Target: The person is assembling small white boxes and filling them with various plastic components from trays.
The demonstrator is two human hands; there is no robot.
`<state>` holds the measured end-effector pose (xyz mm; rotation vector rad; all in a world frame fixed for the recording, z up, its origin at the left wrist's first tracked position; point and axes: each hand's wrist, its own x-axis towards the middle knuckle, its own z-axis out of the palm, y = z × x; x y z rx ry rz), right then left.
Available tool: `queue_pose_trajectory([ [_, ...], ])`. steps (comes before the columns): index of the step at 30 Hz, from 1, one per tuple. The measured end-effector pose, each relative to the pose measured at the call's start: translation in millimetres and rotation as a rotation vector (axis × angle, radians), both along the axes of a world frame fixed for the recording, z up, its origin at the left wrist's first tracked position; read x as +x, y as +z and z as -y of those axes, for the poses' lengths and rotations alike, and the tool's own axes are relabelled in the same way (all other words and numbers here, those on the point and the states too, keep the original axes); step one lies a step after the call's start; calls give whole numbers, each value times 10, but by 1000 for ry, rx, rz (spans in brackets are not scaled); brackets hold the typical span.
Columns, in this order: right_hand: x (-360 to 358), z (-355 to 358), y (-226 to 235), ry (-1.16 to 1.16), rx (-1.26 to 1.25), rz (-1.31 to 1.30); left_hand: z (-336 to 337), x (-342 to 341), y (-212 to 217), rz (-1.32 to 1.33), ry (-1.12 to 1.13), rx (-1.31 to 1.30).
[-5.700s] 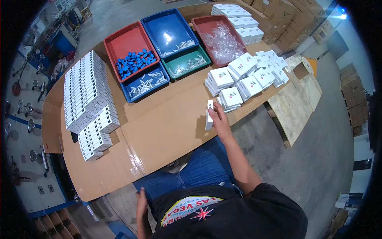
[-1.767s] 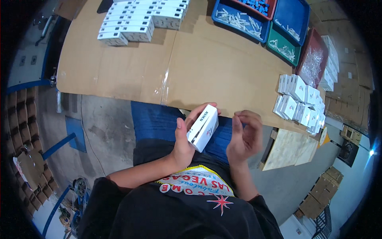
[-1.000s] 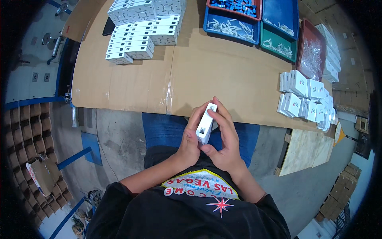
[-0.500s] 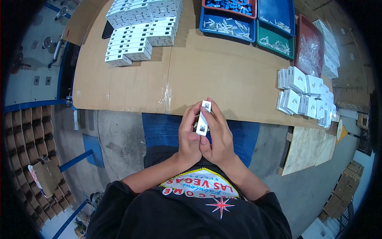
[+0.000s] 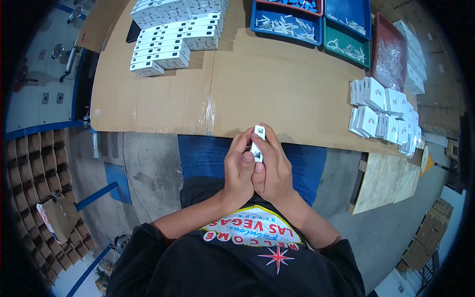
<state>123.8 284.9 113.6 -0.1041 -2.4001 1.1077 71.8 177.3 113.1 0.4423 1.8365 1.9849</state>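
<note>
Between my two hands, just off the table's near edge, is a small white box (image 5: 258, 143) with dark printed squares on its narrow side. My left hand (image 5: 239, 168) is closed round the box's left side, its thumb bent near the lower end. From the right, my right hand (image 5: 274, 168) wraps the same box, with the thumb at its lower end and a finger lying across its face. The palms press close together, and much of the box is hidden by the fingers.
Stacked white boxes (image 5: 173, 42) stand at the table's far left. White boxes (image 5: 391, 114) pile up at the right edge. Behind them are a red tray (image 5: 374, 62) of clear plastic pieces, a green tray (image 5: 367, 64) and a blue tray (image 5: 316, 43) of small white parts.
The box has turned slightly more upright between my hands, and my left thumb has moved up along it. The table has shifted slightly in view.
</note>
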Motion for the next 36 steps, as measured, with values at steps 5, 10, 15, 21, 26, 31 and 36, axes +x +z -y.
queue_pose_trajectory([
  [5, 33, 33, -49, -12, 11, 62, 25, 40, -53, 84, -14, -54],
  [10, 24, 12, -98, -15, 19, 71, 18, 68, -71, 137, 11, -45],
  [15, 14, -23, 62, 51, -37, 179, -33, 63, -143, 185, 47, -97],
  [21, 27, -162, 66, -112, -170, 204, -17, -150, -154, 608, 147, 176],
  [26, 118, -199, 57, -229, -699, 444, -14, -245, -58, 758, 165, 489],
  [31, 53, -159, 188, -69, -1226, 466, -3, -206, -23, 324, -69, 376],
  [36, 33, -190, 207, -12, -1047, 324, -21, -193, 147, 531, -122, 384],
])
